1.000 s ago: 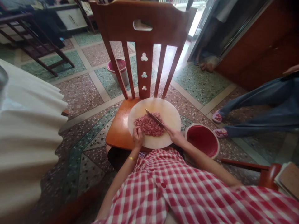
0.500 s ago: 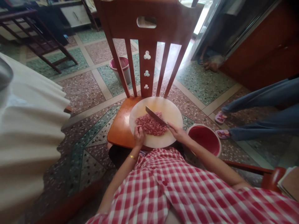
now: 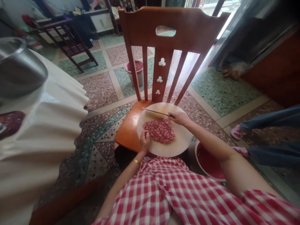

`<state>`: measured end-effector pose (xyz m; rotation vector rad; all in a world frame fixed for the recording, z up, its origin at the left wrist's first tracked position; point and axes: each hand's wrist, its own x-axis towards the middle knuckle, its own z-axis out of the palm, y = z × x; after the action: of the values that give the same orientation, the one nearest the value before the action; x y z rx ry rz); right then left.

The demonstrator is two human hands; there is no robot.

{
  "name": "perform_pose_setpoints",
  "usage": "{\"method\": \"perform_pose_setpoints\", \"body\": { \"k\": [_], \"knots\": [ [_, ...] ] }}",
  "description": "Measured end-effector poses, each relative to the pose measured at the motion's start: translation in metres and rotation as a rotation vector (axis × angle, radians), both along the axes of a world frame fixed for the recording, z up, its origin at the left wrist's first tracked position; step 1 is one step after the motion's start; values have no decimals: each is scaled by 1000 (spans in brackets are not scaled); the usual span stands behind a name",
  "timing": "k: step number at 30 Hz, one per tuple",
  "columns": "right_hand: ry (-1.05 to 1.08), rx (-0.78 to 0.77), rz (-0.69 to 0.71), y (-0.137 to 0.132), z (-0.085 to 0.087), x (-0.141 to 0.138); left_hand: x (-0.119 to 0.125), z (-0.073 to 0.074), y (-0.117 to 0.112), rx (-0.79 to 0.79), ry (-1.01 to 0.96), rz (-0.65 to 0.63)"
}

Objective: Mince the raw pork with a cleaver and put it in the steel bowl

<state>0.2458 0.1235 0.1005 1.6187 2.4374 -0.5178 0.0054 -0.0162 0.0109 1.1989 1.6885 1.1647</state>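
A round pale chopping board (image 3: 181, 144) lies on the seat of a wooden chair (image 3: 125, 131) in front of me. Spread over its middle is a patch of minced meat (image 3: 161, 130). My right hand (image 3: 180, 118) is closed round the handle of a cleaver (image 3: 154, 111), whose blade points left above the far side of the meat, its edge seen almost edge-on. With fingers curled, my left hand (image 3: 145, 142) is at the board's near-left edge, beside the meat; its fingertips are partly hidden.
A red-lined bucket (image 3: 208, 164) stands on the floor at right, partly behind my right forearm. Beyond it are a person's legs in jeans (image 3: 269, 120). At left, a metal pot (image 3: 21, 72) sits on a cloth-covered table (image 3: 63, 125). Behind the chair stands a waste bin (image 3: 137, 76).
My right hand has moved the cleaver from lying across the meat to beyond its far side, turning the blade more level. The meat's outline looks more compact. The view has shifted left and up.
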Motion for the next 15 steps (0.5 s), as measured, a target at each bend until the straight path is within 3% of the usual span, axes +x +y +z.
{"method": "perform_pose_setpoints", "body": {
  "k": [3, 6, 8, 12, 15],
  "knots": [
    [-14, -33, 153, 9, 1, -2, -1, -3, -1, -9, -6, 1],
    [2, -95, 321, 2, 15, 8, -3, -2, -4, 12, -20, 8],
    [-4, -114, 340, -10, 28, 20, -5, 1, -8, 27, -48, 21],
    [45, -101, 151, -51, 43, 52, -12, 10, -7, 25, -87, 64],
    [212, -72, -155, -93, 37, 68, -17, 10, 5, 24, -86, 126]
  ]
}}
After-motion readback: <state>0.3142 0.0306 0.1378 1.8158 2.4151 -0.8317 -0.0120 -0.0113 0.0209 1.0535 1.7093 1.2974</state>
